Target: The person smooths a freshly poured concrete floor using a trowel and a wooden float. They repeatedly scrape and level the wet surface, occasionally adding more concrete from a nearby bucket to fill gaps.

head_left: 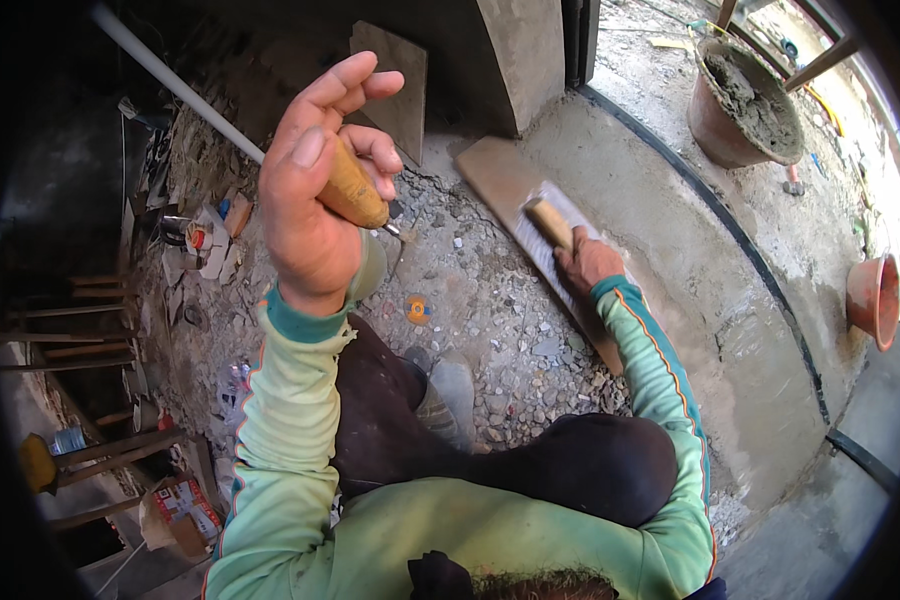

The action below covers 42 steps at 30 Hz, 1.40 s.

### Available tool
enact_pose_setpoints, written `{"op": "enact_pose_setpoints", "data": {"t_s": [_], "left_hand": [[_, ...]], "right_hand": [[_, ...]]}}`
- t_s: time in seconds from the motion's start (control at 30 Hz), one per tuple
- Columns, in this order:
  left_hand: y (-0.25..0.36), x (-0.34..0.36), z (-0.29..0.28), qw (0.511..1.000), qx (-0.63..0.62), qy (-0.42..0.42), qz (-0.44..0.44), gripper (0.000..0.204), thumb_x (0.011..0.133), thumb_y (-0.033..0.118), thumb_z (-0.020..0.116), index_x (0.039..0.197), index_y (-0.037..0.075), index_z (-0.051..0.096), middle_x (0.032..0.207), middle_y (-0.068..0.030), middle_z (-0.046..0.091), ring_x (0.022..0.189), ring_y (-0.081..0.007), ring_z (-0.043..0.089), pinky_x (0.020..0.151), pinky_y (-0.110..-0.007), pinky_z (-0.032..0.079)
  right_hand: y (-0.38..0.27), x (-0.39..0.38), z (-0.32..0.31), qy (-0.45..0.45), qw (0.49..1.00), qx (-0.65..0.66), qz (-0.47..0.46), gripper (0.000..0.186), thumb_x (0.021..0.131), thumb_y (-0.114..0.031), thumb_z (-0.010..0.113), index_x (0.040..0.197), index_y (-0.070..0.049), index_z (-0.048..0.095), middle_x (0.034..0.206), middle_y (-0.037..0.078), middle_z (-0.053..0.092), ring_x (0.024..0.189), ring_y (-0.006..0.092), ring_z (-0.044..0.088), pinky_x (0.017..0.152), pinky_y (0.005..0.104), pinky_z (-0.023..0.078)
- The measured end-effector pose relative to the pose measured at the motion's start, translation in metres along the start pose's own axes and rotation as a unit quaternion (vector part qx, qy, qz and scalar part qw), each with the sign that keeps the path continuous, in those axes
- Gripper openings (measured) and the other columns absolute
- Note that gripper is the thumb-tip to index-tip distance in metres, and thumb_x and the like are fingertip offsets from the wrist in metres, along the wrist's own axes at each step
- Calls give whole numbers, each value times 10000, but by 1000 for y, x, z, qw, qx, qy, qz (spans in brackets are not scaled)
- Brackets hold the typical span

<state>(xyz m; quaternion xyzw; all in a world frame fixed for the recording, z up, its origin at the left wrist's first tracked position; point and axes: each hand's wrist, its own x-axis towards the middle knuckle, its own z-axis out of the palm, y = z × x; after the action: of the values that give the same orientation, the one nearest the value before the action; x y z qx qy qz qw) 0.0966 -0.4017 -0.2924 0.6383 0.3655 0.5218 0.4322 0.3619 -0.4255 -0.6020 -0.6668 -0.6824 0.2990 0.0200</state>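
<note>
My left hand (315, 200) is raised above the rubble, its thumb and palm closed round a trowel's wooden handle (355, 195) while the fingers curl loosely. A thin metal shank leaves the handle; the blade barely shows, perhaps edge-on. My right hand (592, 262) grips the wooden handle of a plastering float (560, 225), whose pale metal face is smeared by motion. Beneath or against the float lies a long brown board (495, 175), along the edge of a grey cement strip (670, 240). I cannot tell whether float and board touch.
Broken stones and rubble (510, 330) cover the ground before my knees. A bucket of wet mortar (745, 105) stands at the far right, with an orange bucket (875, 300) nearer. A black strip (730, 225) curves through the cement. Wooden slats (100, 350) lie at left; a pale pipe (185, 85) slants above.
</note>
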Motion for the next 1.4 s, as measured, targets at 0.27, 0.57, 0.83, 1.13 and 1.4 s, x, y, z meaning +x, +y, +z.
{"op": "enact_pose_setpoints", "data": {"t_s": [0.27,0.57,0.83,1.13,1.4], "left_hand": [[1,-3,-3,1000,1,3,-12,790,940,480,474,1481,-92,411,1422,-267,523,842,-156,601,694,-275,503],[6,-5,-1,1000,4,28,6,734,945,463,491,1433,-86,478,1349,-238,585,819,-128,610,681,-252,493],[2,-6,4,1000,-1,27,4,684,951,410,455,1429,-79,488,1345,-229,590,809,-130,607,680,-256,491],[-11,-1,8,1000,8,-8,-22,693,974,424,427,1458,-72,458,1398,-236,549,819,-138,593,687,-264,492],[-17,-2,15,1000,-5,8,-22,677,959,419,449,1438,-58,489,1353,-215,585,796,-127,598,669,-253,489]], "right_hand": [[-11,19,-21,-62,996,28,-62,491,954,-439,617,1158,4,557,987,303,706,993,467,687,885,530,529],[-15,25,-24,-87,993,7,-73,497,952,-467,619,1144,-11,569,998,278,717,989,478,685,870,528,532],[9,-34,13,-20,996,12,82,535,957,-437,602,1303,-39,507,949,276,722,914,466,706,824,546,551],[6,-44,26,-18,999,-5,38,473,954,-408,611,1229,-40,502,903,255,726,889,442,712,806,544,559],[23,-30,23,32,998,-2,57,432,963,-405,594,1204,-55,513,899,253,727,849,438,715,766,553,563]]}}
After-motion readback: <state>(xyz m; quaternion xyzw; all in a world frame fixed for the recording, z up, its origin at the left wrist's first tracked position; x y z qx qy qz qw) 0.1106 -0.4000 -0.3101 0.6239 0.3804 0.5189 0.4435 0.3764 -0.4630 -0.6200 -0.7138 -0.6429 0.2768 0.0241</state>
